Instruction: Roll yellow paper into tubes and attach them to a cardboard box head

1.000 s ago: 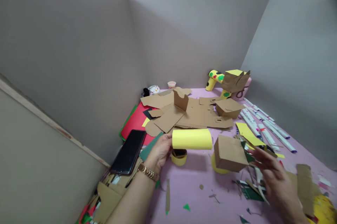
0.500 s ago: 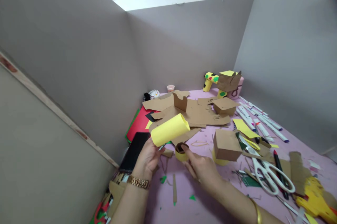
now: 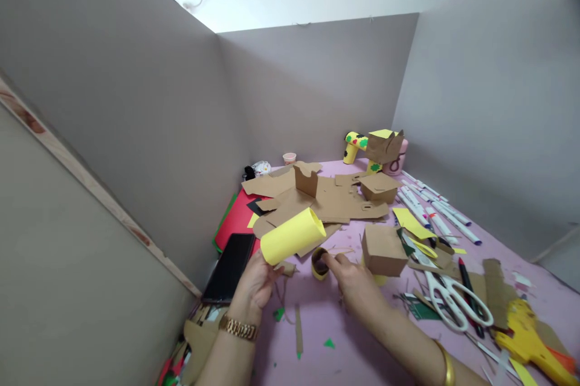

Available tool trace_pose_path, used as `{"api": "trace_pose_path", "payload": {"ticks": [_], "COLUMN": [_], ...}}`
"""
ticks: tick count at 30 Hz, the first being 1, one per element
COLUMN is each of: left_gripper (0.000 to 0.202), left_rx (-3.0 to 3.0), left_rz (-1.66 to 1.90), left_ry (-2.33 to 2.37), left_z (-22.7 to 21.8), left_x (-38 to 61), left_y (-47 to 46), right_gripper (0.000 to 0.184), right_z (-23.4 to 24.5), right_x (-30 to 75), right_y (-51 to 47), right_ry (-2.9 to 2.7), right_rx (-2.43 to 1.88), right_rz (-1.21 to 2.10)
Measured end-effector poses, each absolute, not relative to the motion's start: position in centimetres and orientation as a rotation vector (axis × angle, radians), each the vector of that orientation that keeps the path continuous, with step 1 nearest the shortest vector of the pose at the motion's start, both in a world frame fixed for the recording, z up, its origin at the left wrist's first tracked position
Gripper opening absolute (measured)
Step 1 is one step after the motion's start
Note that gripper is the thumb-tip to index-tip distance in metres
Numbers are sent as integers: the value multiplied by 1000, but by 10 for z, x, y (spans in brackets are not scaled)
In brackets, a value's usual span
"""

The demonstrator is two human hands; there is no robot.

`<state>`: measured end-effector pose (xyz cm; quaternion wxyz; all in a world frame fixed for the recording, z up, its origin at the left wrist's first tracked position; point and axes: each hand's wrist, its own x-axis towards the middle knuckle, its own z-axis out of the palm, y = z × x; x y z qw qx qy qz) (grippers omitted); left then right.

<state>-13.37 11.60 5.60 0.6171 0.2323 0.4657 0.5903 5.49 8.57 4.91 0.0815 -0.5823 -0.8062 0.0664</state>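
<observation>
My left hand is closed round the lower end of a yellow paper tube, which tilts up to the right with its open end facing right. Between finger and thumb, my right hand pinches the rim of a short cardboard ring with a yellow outside and brown inside. The ring is held just over the purple tabletop, its opening turned partly toward me. Right beside that hand, a brown cardboard box rests on something yellow, mostly hidden beneath it.
White-handled scissors, a yellow glue gun and several markers lie on the right. Flat cardboard pieces spread across the back. A black tablet lies left. A spotted yellow cardboard figure stands at the far back.
My right hand has shifted slightly right with the cardboard ring and turned its opening more toward me. The yellow tube has dipped a little in my left hand. The camera view has shifted.
</observation>
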Motion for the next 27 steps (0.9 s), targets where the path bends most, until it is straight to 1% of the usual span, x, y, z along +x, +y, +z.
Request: {"api": "trace_pose_path", "payload": {"ticks": [2, 5, 8, 12, 17, 23, 27], "left_gripper": [33, 31, 26, 22, 24, 13, 14], "left_rx": [522, 510, 513, 511, 521, 596, 617], "left_rz": [1359, 1366, 1374, 1375, 1368, 1314, 1281], "left_ry": [1093, 1117, 1119, 1128, 1137, 1075, 1080], "left_z": [56, 57, 58, 59, 59, 64, 69], "left_x": [-135, -136, -134, -133, -133, -121, -117], "left_y": [114, 113, 112, 111, 111, 112, 111], "right_gripper": [60, 45, 40, 29, 36, 36, 41], "right_z": [44, 39, 37, 35, 30, 26, 28], "right_x": [52, 44, 37, 36, 46, 49, 53], "right_y": [83, 80, 82, 87, 85, 86, 79], "right_ry": [-2389, -2364, -2355, -2372, -2363, -2308, -2247], "right_rx": [-1770, -1777, -1766, -1736, -1719, -1717, -1690], "right_rz": [180, 175, 181, 184, 177, 157, 167]}}
